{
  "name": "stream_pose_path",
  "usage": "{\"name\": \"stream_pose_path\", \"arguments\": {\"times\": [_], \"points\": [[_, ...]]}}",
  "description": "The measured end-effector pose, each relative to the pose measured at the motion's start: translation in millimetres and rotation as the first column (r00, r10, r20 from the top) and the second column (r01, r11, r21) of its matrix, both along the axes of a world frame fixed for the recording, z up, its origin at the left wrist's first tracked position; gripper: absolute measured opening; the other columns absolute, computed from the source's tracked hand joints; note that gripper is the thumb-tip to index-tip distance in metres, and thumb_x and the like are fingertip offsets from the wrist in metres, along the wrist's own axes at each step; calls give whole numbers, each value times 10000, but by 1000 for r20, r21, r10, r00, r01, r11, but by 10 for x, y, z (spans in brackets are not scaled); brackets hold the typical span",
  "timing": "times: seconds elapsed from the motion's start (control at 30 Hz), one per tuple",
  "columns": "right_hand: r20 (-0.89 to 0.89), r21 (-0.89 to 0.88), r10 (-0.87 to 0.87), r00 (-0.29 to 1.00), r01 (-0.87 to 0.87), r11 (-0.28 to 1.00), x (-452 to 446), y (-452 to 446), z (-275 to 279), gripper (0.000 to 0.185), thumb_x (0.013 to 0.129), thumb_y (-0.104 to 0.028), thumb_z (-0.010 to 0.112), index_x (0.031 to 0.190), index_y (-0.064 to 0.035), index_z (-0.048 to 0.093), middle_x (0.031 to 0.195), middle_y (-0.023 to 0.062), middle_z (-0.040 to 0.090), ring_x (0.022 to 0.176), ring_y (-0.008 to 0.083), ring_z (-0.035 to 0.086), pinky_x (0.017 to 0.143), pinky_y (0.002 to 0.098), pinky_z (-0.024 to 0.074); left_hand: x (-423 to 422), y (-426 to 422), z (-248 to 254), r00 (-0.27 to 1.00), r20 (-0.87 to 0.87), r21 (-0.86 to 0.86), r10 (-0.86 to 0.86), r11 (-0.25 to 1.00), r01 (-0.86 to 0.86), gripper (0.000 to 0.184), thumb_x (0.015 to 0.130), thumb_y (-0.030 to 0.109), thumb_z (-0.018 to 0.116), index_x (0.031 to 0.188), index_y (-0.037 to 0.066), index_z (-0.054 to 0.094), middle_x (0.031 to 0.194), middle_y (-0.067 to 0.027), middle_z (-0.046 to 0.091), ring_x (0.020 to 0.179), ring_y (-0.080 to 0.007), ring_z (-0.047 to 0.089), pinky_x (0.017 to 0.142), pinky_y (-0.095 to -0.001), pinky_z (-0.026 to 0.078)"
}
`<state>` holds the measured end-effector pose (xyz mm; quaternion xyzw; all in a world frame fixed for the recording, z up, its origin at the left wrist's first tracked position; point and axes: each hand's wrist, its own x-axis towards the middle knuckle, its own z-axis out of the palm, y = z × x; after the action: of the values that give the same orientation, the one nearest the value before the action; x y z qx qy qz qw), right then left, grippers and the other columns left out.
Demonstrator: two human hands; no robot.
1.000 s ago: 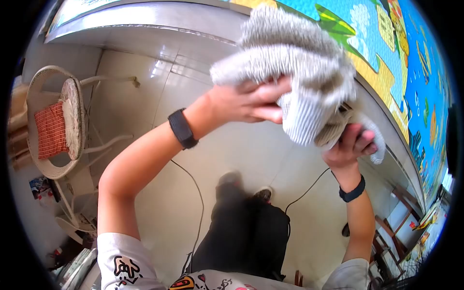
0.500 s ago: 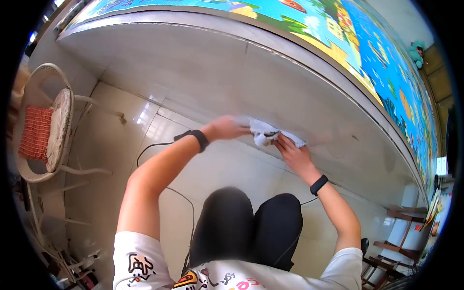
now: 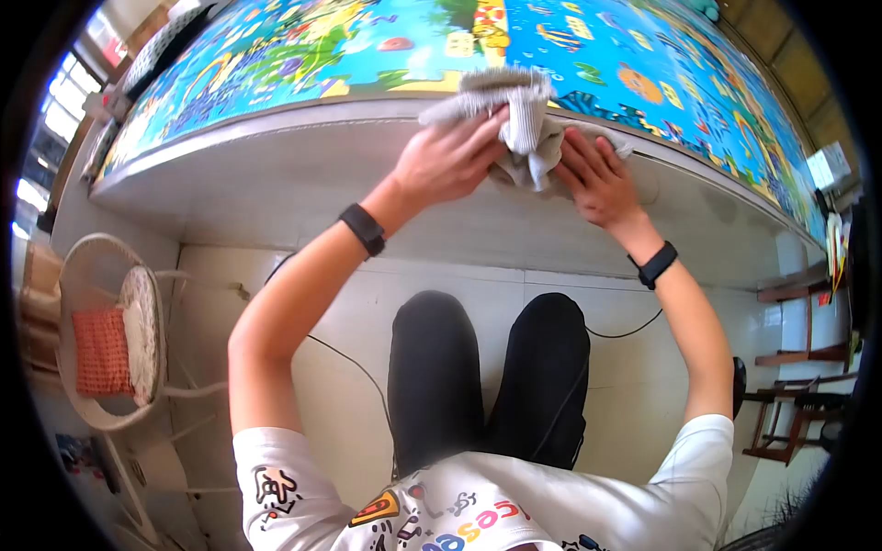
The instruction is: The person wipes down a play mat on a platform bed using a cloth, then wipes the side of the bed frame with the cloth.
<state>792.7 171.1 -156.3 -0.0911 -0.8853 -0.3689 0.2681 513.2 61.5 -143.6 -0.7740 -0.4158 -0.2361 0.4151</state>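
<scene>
A bunched, ribbed grey-white cloth [image 3: 527,119] lies against the upper edge of a pale side panel [image 3: 322,184], partly over the rim beside a colourful sea-pattern mat [image 3: 413,46]. My left hand [image 3: 448,158] grips the cloth's left part, its fingertips partly hidden in the folds. On the right part, my right hand [image 3: 599,176] presses with fingers bent over the fabric. Both wrists wear black bands.
To the left stands a white round-backed chair [image 3: 101,241] with a red woven cushion [image 3: 103,352]. Wooden stools [image 3: 781,418] are at the right. A thin black cable [image 3: 354,363] crosses the tiled floor near my knees.
Both hands and the cloth were raised in the air, then went low on the side panel, and are now up at its top edge. The view has shifted, showing more of the mat.
</scene>
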Motion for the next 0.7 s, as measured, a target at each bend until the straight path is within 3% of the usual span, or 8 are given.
{"name": "stream_pose_path", "arguments": {"times": [0.07, 0.13, 0.17, 0.23, 0.37, 0.4, 0.57, 0.7], "points": [[0, -119, -6, 1000, 5, 993, 97, 38, -262, 423, 899, -143, 583, 1309, -151, 683, 1514, 5, 565, 1414, 161, 514, 1102, 358, 452, 80, 94, -397, 998, -24, 34, -62, 997, 63, 357, 841, 218, 645, 1179, 122, 709, 1444, -43, 577, 1150, -130, 641, 847, -301, 554], [-2, -179, 23, 1000, -23, 984, 142, 62, -506, 404, 876, -130, 611, 1268, -176, 698, 1486, -36, 582, 1349, 128, 568, 966, 300, 548, 72, 129, -813, 994, -48, -148, -95, 985, 87, 342, 837, 194, 639, 1166, 156, 726, 1340, -11, 625, 1122, -146, 647, 844, -362, 570], [19, -224, 47, 999, -42, 974, 187, 87, -717, 408, 882, -133, 613, 1277, -190, 696, 1487, -53, 577, 1359, 114, 554, 964, 287, 546, 45, 141, -1059, 992, -49, -218, -120, 970, 107, 314, 810, 169, 646, 1109, 177, 742, 1271, -29, 654, 1108, -183, 650, 876, -393, 569], [65, -310, 102, 993, -78, 948, 331, 205, -1284, 416, 893, -141, 617, 1295, -219, 692, 1487, -88, 568, 1377, 84, 526, 959, 263, 540, -37, 164, -1611, 993, 64, -442, -103, 889, 121, 356, 858, 150, 627, 1204, 170, 706, 1282, -21, 655, 1155, -185, 643, 927, -372, 561], [271, -212, 48, 961, 11, 977, 577, 180, -2137, 420, 927, -156, 607, 1329, -254, 677, 1476, -129, 551, 1414, 42, 456, 925, 251, 542, 55, 124, -2432, 984, 148, -658, -102, 732, 175, 428, 924, 126, 592, 1348, 159, 630, 1295, -20, 657, 1228, -192, 624, 1005, -327, 531], [304, -235, 25, 952, 49, 971, 614, 157, -2243, 423, 933, -159, 605, 1338, -257, 673, 1478, -132, 544, 1419, 37, 444, 915, 252, 544, 136, 67, -2512, 997, 76, -736, -21, 674, 70, 435, 915, 100, 578, 1344, 150, 633, 1311, -14, 648, 1243, -209, 617, 1029, -318, 512], [300, -490, -40, 953, 190, 851, 714, 13, -1632, 464, 910, -191, 610, 1368, -255, 657, 1479, -88, 538, 1388, 77, 484, 892, 278, 553, 193, 153, -2014, 997, 30, -613, -74, 787, 77, 341, 868, 130, 624, 1200, 123, 702, 1334, -18, 623, 1151, -181, 635, 944, -325, 543], [59, -262, -84, 995, 97, 960, 898, 93, -639, 492, 891, -141, 604, 1380, -180, 638, 1522, -38, 520, 1412, 160, 485, 1010, 328, 514, 359, 318, -954, 991, -46, -333, -122, 938, 100, 267, 834, 171, 660, 1084, 108, 729, 1323, -21, 619, 1078, -158, 631, 838, -323, 557]]}}
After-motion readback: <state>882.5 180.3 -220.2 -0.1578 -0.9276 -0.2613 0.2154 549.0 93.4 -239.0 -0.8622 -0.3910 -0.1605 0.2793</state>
